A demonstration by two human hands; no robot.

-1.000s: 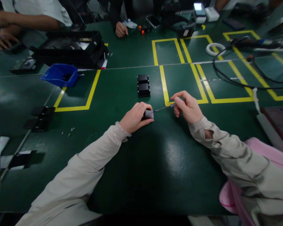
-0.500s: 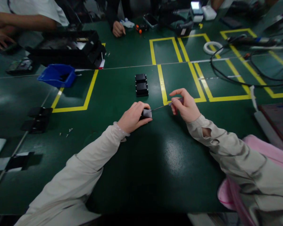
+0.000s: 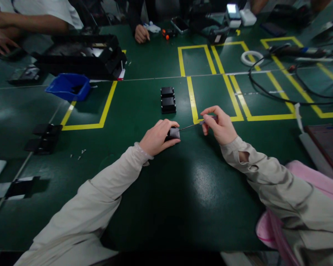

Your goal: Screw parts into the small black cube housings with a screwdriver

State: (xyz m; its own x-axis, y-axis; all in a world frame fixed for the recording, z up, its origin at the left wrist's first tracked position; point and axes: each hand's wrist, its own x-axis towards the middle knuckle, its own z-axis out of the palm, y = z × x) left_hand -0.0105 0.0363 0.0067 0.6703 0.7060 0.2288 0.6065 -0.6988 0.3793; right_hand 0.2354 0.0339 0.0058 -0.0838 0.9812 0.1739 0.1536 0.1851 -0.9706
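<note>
My left hand (image 3: 158,138) is closed around a small black box (image 3: 174,133) on the table, thumb on its near side and fingers over the far side. Between the thumb and fingers of my right hand (image 3: 218,125) is a thin screwdriver (image 3: 204,121). Its shaft slants left and its tip meets the right end of the box; the exact contact point is too small to make out. Beyond my left hand stands a row of similar black boxes (image 3: 168,100). Several small screws (image 3: 81,153) lie on the table to the left.
A blue bin (image 3: 69,87) and a black tray (image 3: 80,61) stand at the back left. More black parts (image 3: 46,138) lie at left. Yellow tape outlines (image 3: 192,99), a white tape ring (image 3: 252,58) and black cables (image 3: 262,87) are at right. A co-worker's hand (image 3: 141,34) rests opposite.
The view has shifted slightly. My left hand still grips the box, and the screwdriver in my right hand keeps nearly the same position, its tip at the box end.
</note>
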